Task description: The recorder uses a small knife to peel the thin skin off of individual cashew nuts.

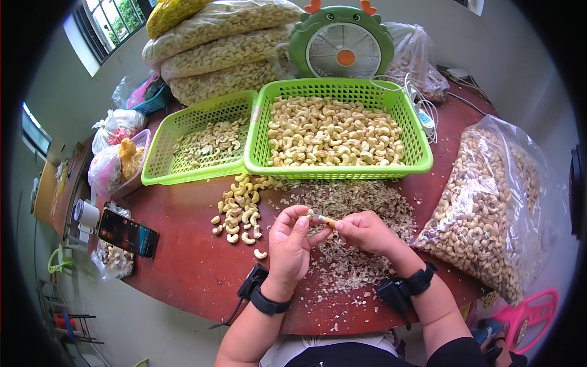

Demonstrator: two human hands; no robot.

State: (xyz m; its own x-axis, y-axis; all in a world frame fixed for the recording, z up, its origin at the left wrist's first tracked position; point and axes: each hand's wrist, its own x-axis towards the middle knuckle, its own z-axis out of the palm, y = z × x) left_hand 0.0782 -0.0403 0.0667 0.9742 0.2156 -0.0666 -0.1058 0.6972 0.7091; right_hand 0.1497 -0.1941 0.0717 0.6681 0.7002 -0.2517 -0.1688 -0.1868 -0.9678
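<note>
Between thumb and fingertips, my left hand [290, 243] pinches a cashew nut [310, 212], mostly covered by the fingers. My right hand [368, 233] grips a small knife [327, 221] by its light brown handle, with the short blade against or very close to the nut. Under both hands spreads a layer of cashew skin flakes [362, 266] on the red table [192, 275]. A loose pile of cashew nuts [238, 208] lies left of my left hand, one nut [260, 253] apart from the others.
Beyond the hands stand a green basket full of cashews [339, 172] and a second green basket [197, 174] with fewer pieces. A large plastic bag of cashews [481, 206] leans at right. Stacked sacks [220, 50], a green fan [296, 50], a phone [128, 232] and a mug [86, 213] surround them.
</note>
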